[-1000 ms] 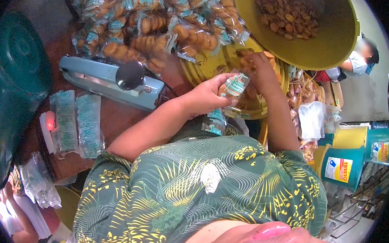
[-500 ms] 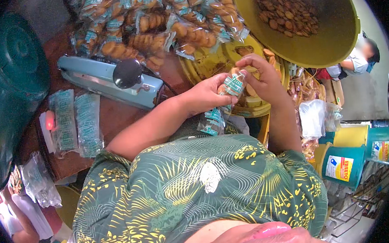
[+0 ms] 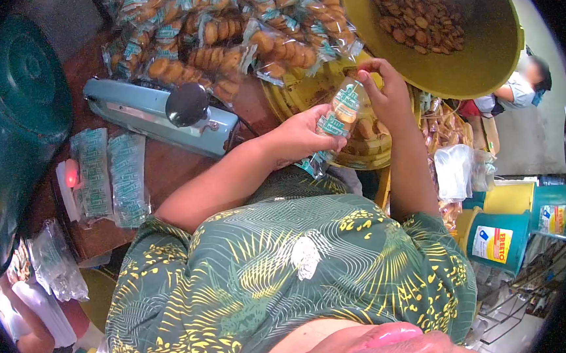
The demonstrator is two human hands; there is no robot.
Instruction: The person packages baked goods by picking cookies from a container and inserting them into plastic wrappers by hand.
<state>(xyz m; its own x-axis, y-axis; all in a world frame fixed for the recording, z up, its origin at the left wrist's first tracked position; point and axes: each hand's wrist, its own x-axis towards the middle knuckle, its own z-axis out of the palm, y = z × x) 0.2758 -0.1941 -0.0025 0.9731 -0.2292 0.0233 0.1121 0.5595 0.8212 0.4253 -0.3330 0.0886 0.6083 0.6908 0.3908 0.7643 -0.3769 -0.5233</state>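
My left hand (image 3: 303,136) is wrapped round a small clear bag with teal print (image 3: 345,110), and some round biscuits show inside it. The upper end of the bag reaches toward my right hand (image 3: 385,94), whose thumb and finger pinch its edge. Beneath both hands is a round yellow lid (image 3: 300,93) with loose biscuits on it. To the upper right, a large yellow bucket (image 3: 491,50) holds many brown biscuits (image 3: 416,19). Another printed bag (image 3: 316,163) hangs below my left hand.
Filled biscuit bags (image 3: 222,56) are heaped at the back. A blue sealer (image 3: 154,116) with a black knob lies left of my hands, near flat printed bags (image 3: 128,181). A green container (image 3: 19,109) stands far left. People are visible at both sides.
My right hand came from the loose biscuits to the bag's opening, then moved up to the bag's upper edge. The bag now looks longer and more upright in my left hand.
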